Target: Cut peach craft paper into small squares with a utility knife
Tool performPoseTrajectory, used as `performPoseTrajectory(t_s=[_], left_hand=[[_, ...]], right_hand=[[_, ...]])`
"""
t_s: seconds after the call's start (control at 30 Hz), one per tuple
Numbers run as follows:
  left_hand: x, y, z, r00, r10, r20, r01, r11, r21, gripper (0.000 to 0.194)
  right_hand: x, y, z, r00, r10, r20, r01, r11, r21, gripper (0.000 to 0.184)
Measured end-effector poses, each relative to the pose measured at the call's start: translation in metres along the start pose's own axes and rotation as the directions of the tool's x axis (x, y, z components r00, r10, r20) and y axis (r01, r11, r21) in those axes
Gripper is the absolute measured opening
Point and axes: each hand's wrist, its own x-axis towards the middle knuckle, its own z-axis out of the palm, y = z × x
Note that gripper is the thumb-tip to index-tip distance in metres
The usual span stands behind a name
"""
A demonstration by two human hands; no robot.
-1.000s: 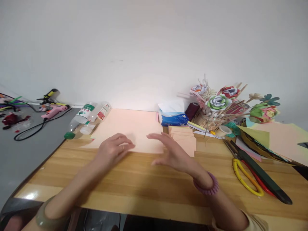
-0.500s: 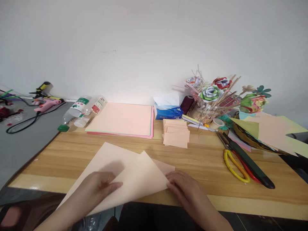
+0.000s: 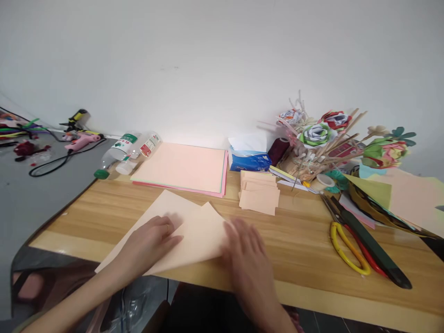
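Observation:
A pale peach sheet of paper [image 3: 203,243] lies folded over on itself near the table's front edge, its left part reaching past that edge. My left hand [image 3: 151,240], with a ring on one finger, is closed on the sheet's left side, thumb on top and fingers curled at the flap's edge. My right hand [image 3: 248,254] is stretched out flat over the fold at the right end of the sheet. Its fingers are blurred by motion and cover that corner. Behind the sheet rests a pile of small peach paper pieces [image 3: 259,196].
At the back lie a stack of large coloured paper [image 3: 183,166], plastic bottles [image 3: 121,148] and a tissue pack [image 3: 250,159]. Paper flowers [image 3: 317,135] stand at the right. Yellow-handled scissors [image 3: 348,249] lie beside a dark green-handled tool [image 3: 378,249]. A pink glue gun [image 3: 83,140] is at left.
My right hand has gone from pinching the paper's right corner to lying flat across it. The folded flap sits lower. The whole view has shifted slightly.

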Motion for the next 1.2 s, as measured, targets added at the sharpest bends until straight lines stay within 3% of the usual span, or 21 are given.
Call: performPoseTrajectory(t_s=[0.07,0.17,0.27,0.33,0.47,0.6,0.77,1.2], left_hand=[[0.000,-0.003,-0.003,0.999,0.034,0.039,-0.034,0.999,0.009,0.036],[0.005,-0.008,-0.009,0.991,0.105,0.084,-0.103,0.994,-0.024,0.034],[0.016,-0.022,-0.012,0.976,0.213,0.036,-0.207,0.972,-0.109,0.029],[0.026,-0.035,-0.010,0.959,0.280,0.032,-0.275,0.954,-0.120,0.037],[0.039,-0.055,-0.002,0.931,0.331,0.153,-0.320,0.943,-0.088,0.044],[0.042,-0.059,0.000,0.917,0.352,0.186,-0.352,0.936,-0.034,0.043],[0.040,-0.060,0.001,0.913,0.374,0.163,-0.383,0.924,0.026,0.047],[0.040,-0.068,0.005,0.871,0.464,0.163,-0.477,0.877,0.052,0.054]], right_hand=[[0.004,-0.018,0.010,0.990,-0.130,0.063,0.128,0.991,0.026,0.041],[0.009,-0.030,0.023,0.963,-0.189,0.193,0.180,0.982,0.065,0.048],[0.009,-0.026,0.029,0.928,-0.238,0.286,0.222,0.971,0.088,0.053],[0.010,-0.022,0.029,0.906,-0.277,0.319,0.253,0.960,0.117,0.057],[0.017,-0.018,0.025,0.866,-0.354,0.353,0.304,0.933,0.191,0.066],[0.032,-0.016,0.023,0.799,-0.448,0.400,0.360,0.890,0.279,0.076],[0.048,-0.014,0.025,0.743,-0.492,0.454,0.360,0.865,0.348,0.082],[0.068,-0.016,0.023,0.674,-0.539,0.505,0.340,0.834,0.435,0.072]])
